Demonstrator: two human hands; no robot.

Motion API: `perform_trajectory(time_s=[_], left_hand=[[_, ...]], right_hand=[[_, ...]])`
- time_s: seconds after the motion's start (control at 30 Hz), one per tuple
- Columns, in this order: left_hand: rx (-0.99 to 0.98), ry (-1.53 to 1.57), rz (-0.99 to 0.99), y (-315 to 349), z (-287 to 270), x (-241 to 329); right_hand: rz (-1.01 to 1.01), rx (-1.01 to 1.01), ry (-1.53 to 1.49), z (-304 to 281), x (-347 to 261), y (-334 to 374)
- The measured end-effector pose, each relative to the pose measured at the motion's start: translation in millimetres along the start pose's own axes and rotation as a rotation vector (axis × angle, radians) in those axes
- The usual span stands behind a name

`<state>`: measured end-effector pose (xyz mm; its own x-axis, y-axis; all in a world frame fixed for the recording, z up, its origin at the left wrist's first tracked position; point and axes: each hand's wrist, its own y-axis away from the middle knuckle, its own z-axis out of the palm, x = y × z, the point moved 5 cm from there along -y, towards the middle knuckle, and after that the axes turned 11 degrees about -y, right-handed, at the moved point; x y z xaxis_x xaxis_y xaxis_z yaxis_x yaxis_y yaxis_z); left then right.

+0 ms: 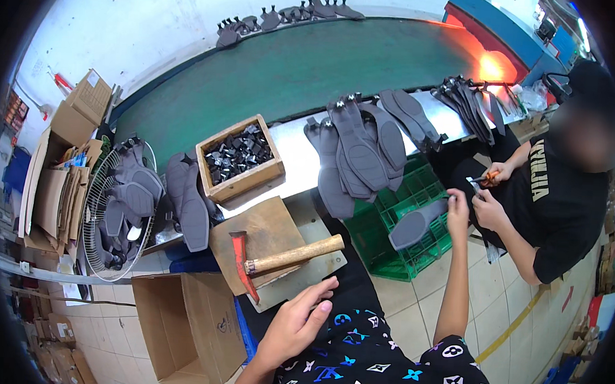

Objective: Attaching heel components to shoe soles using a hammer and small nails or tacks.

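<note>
My right hand [458,214], reaching out to the right, pinches the narrow end of a dark grey shoe sole [417,225]. That sole hangs over a green plastic crate [380,253]. Close to my body, my left hand [297,323] is empty, its fingers stretched out and the thumb apart. Just beyond it a hammer [294,253] with a red head and wooden handle rests on a brown board [233,233]. Several more grey soles [360,153] are piled on the metal ledge ahead. Left of them stands a wooden box [209,161] full of small black clip-like pieces [239,155].
A co-worker [568,190] sits at the right, holding orange-handled pliers [490,178]. A green conveyor belt [278,74] runs behind the ledge. At left are a wire basket [92,217] of soles, folded cardboard [50,198] and an open carton [167,330] beside my lap.
</note>
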<state>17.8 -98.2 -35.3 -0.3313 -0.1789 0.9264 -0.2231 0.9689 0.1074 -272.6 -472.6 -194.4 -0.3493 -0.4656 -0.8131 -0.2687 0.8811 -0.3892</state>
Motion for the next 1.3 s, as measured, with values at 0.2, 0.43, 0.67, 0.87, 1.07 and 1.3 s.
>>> perform_trajectory(time_s=[0.2, 0.43, 0.67, 0.87, 1.07, 1.3], left_hand=[[0.039, -0.107, -0.027, 13.0, 1.3, -3.9], [0.030, -0.132, -0.005, 14.6, -2.8, 3.6], [0.157, -0.112, 0.050, 27.6, -23.0, -8.9], [0.162, 0.003, 0.040, 35.0, -31.3, -14.1], [0.395, 0.344, 0.174, 13.0, -48.9, -35.3], [0.568, 0.514, 0.201, 51.1, -86.2, -39.1]], right_hand=[[0.074, 0.066, 0.107, 73.3, -38.4, 11.9], [-0.195, -0.221, 0.304, 178.8, -215.6, -24.6], [0.068, -0.383, 0.437, 184.5, -180.8, -61.0], [-0.065, -0.224, 0.061, 161.7, -218.7, -56.2], [-0.292, -0.483, -0.241, 148.8, -357.1, 70.5], [-0.779, -0.714, 0.144, 188.5, -353.2, 107.6]])
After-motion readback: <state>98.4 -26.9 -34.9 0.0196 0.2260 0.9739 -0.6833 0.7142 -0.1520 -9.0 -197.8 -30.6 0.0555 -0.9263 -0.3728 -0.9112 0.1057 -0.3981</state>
